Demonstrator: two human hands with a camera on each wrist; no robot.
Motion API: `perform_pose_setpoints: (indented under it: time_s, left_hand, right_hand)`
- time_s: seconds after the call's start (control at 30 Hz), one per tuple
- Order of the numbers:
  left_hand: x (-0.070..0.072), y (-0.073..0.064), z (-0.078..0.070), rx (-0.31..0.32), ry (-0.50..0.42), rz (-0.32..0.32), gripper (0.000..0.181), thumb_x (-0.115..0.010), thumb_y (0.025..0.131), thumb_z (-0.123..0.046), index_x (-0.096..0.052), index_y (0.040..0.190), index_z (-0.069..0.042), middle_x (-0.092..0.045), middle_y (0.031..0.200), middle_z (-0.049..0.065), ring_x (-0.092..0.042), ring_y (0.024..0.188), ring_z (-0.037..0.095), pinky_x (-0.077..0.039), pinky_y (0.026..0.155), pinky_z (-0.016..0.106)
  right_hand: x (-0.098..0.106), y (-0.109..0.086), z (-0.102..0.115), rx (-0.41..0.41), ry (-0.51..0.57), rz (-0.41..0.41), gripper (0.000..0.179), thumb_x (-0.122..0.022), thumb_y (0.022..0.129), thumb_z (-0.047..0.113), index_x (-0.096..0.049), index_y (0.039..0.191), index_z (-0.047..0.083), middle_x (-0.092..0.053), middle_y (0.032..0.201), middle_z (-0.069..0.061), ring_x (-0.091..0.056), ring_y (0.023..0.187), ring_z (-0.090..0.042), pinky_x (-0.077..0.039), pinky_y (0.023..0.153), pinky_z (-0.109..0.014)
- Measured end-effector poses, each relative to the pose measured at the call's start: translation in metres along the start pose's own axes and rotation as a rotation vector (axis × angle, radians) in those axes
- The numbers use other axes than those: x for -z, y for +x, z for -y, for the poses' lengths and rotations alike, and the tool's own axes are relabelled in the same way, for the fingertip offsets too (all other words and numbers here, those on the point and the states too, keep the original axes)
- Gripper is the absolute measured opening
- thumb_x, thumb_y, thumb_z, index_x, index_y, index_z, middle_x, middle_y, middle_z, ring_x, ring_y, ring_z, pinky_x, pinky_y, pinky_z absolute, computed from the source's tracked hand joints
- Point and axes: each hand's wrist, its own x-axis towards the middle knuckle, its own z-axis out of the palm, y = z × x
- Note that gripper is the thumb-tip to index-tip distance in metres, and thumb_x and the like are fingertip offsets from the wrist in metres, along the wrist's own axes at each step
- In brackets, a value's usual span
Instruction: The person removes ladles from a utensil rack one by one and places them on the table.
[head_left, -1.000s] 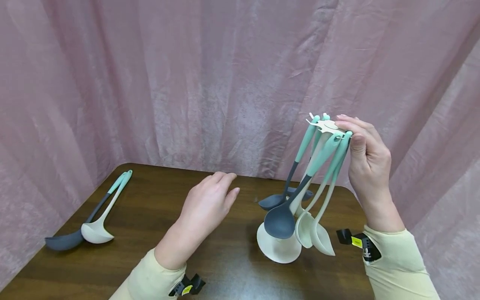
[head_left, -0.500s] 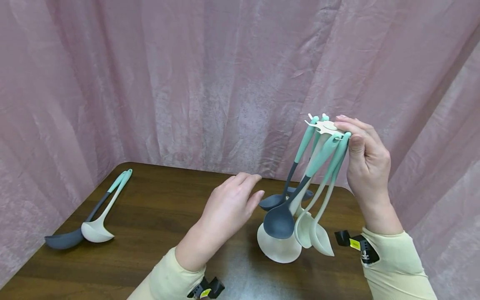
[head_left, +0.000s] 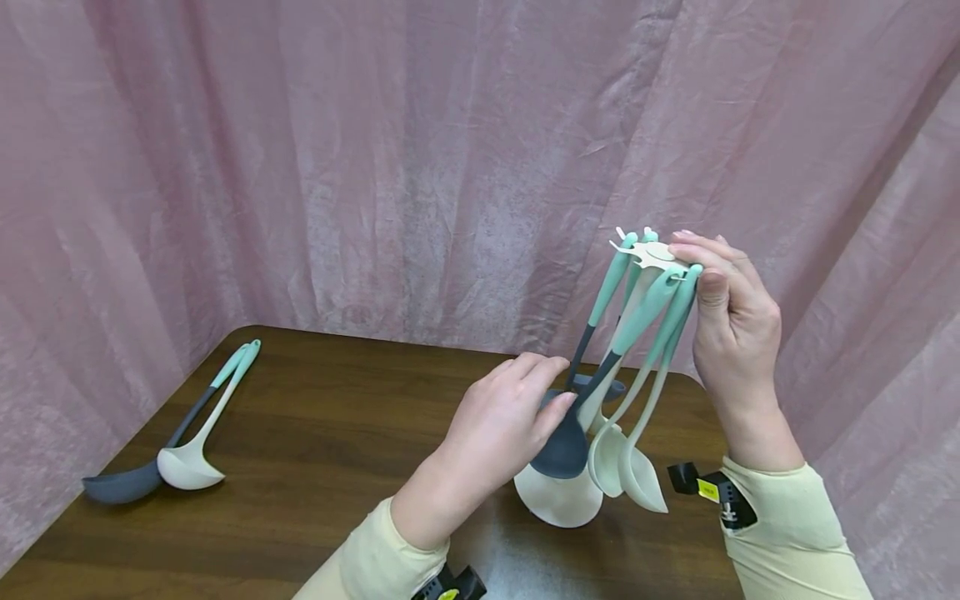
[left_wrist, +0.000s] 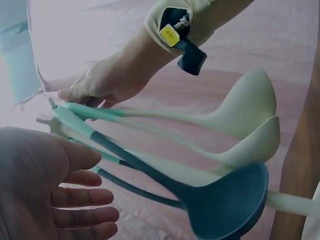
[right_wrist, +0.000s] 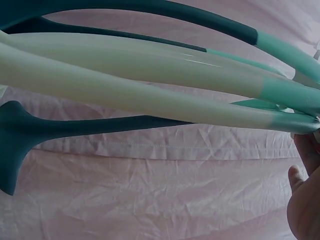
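A white utensil stand (head_left: 558, 502) stands on the table at the right, leaning slightly, with several mint-handled ladles hanging from its hooked top. My right hand (head_left: 737, 337) grips that top, its fingers over the hooks and its thumb beside a handle. Dark grey ladles, one in front (head_left: 564, 454), hang on the stand's left side; white ladles (head_left: 643, 482) hang on the right. My left hand (head_left: 504, 417) is beside the dark ladles, overlapping them in the head view. The left wrist view shows its fingers (left_wrist: 82, 197) loosely extended, with nothing in them and the front dark ladle (left_wrist: 227, 200) ahead.
At the table's left side lie a dark grey ladle (head_left: 123, 485) and a white ladle (head_left: 189, 467), handles together and pointing to the back. The brown wooden table (head_left: 337, 417) ends at a pink curtain (head_left: 450, 167).
My left hand has moved right across the table, up to the dark ladles on the stand. My right hand has stayed at the stand's top.
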Motion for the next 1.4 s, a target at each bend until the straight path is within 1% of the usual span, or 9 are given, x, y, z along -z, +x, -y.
perform_pose_setpoints:
  time_s: [0.2, 0.47, 0.6, 0.83, 0.93, 1.07, 1.17, 1.4]
  left_hand:
    - [-0.007, 0.003, -0.003, -0.005, 0.003, 0.011, 0.034, -0.082, 0.103, -0.023, -0.074, 0.133, -0.008, -0.076, 0.121, 0.001, -0.074, 0.109, 0.02, -0.061, 0.087, 0.034]
    - [-0.016, 0.006, -0.001, -0.003, 0.0, 0.027, 0.034, -0.081, 0.104, -0.022, -0.073, 0.134, -0.008, -0.076, 0.118, 0.001, -0.073, 0.106, 0.019, -0.061, 0.084, 0.033]
    - [-0.018, 0.008, 0.001, 0.016, -0.006, 0.05, 0.033, -0.08, 0.105, -0.023, -0.074, 0.134, -0.01, -0.076, 0.118, 0.0, -0.073, 0.105, 0.017, -0.06, 0.083, 0.033]
    - [-0.021, 0.008, 0.005, 0.071, -0.025, 0.09, 0.033, -0.079, 0.106, -0.026, -0.074, 0.136, -0.013, -0.077, 0.119, -0.001, -0.075, 0.106, 0.016, -0.061, 0.084, 0.034]
    - [-0.022, 0.008, 0.007, 0.075, -0.026, 0.088, 0.033, -0.08, 0.105, -0.025, -0.074, 0.135, -0.013, -0.077, 0.119, -0.001, -0.075, 0.107, 0.016, -0.061, 0.085, 0.035]
    - [-0.022, 0.008, 0.007, 0.066, -0.027, 0.074, 0.033, -0.081, 0.104, -0.025, -0.075, 0.134, -0.012, -0.078, 0.118, 0.0, -0.076, 0.106, 0.018, -0.061, 0.085, 0.037]
    - [-0.022, 0.008, 0.007, 0.064, -0.03, 0.068, 0.034, -0.081, 0.104, -0.025, -0.075, 0.133, -0.011, -0.078, 0.118, 0.002, -0.077, 0.104, 0.019, -0.062, 0.084, 0.038]
    - [-0.022, 0.008, 0.01, 0.058, -0.022, 0.056, 0.033, -0.082, 0.103, -0.023, -0.075, 0.132, -0.009, -0.078, 0.113, 0.003, -0.077, 0.098, 0.02, -0.062, 0.079, 0.038]
  right_hand:
    - [-0.002, 0.001, 0.004, 0.012, -0.02, 0.0, 0.055, -0.062, 0.109, 0.048, -0.082, 0.123, -0.001, -0.078, 0.128, -0.018, -0.07, 0.132, -0.023, -0.035, 0.127, -0.047]
    - [-0.004, -0.001, 0.011, 0.01, -0.056, -0.023, 0.054, -0.063, 0.109, 0.049, -0.083, 0.122, 0.0, -0.078, 0.127, -0.018, -0.07, 0.13, -0.024, -0.035, 0.127, -0.046]
    - [-0.007, -0.001, 0.015, 0.011, -0.079, -0.041, 0.055, -0.062, 0.109, 0.051, -0.083, 0.122, 0.001, -0.079, 0.125, -0.017, -0.071, 0.13, -0.022, -0.035, 0.127, -0.045]
    - [-0.015, -0.004, 0.023, 0.013, -0.143, -0.083, 0.058, -0.061, 0.109, 0.055, -0.085, 0.119, 0.003, -0.08, 0.123, -0.014, -0.072, 0.126, -0.02, -0.036, 0.126, -0.045]
    - [-0.019, -0.005, 0.029, 0.014, -0.176, -0.096, 0.06, -0.06, 0.109, 0.057, -0.085, 0.117, 0.002, -0.08, 0.123, -0.013, -0.072, 0.125, -0.023, -0.037, 0.125, -0.044]
    - [-0.023, -0.005, 0.038, 0.01, -0.213, -0.113, 0.064, -0.057, 0.109, 0.059, -0.084, 0.115, 0.001, -0.08, 0.123, -0.015, -0.073, 0.124, -0.031, -0.038, 0.124, -0.044]
    - [-0.025, -0.006, 0.041, 0.009, -0.242, -0.124, 0.063, -0.057, 0.109, 0.058, -0.084, 0.115, 0.001, -0.079, 0.124, -0.014, -0.072, 0.123, -0.035, -0.039, 0.124, -0.047]
    - [-0.029, -0.009, 0.041, 0.016, -0.309, -0.146, 0.052, -0.061, 0.111, 0.052, -0.085, 0.115, 0.006, -0.08, 0.124, -0.009, -0.072, 0.122, -0.033, -0.04, 0.123, -0.048]
